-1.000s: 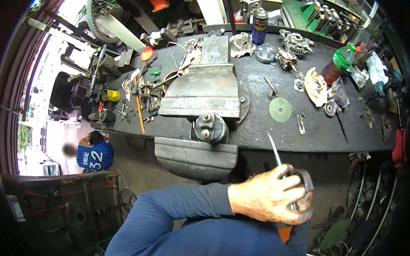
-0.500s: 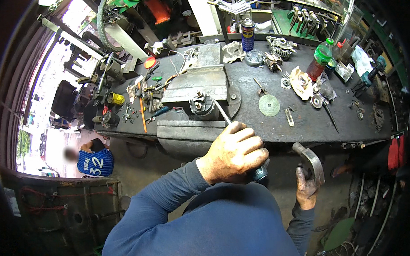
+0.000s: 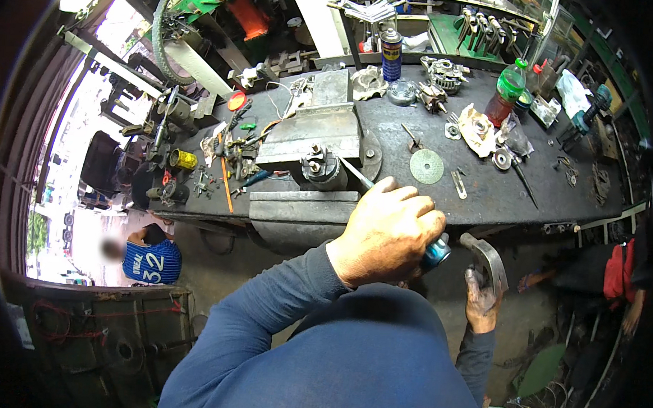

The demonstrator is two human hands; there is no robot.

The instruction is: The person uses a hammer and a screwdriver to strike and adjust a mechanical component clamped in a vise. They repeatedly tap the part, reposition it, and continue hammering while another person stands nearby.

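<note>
My left hand (image 3: pixel 397 232) is wrapped round a screwdriver (image 3: pixel 437 252), and the end of its blue handle sticks out past the fist. The blade slants up to the left, its tip at the side of a round metal part (image 3: pixel 322 169) with studs and nuts on top. That part sits between the jaws of a bench vise (image 3: pixel 307 138). Over to the right, below the bench edge, my right hand (image 3: pixel 483 306) grips a hammer (image 3: pixel 488 261). The worn steel head points up near the screwdriver's handle, apart from it. My fingers hide most of the hammer's handle.
On the dark workbench (image 3: pixel 399 196) lie a green cutting disc (image 3: pixel 426 167), a spray can (image 3: pixel 391 55), a bottle of red liquid (image 3: pixel 506 94) and several metal parts. A person in blue (image 3: pixel 152 259) crouches at left; another, with red cloth (image 3: pixel 617 272), is at right.
My left hand has shifted up and right with the screwdriver, showing more of its handle. The hammer has moved slightly left, nearer that handle. The person at right shows more.
</note>
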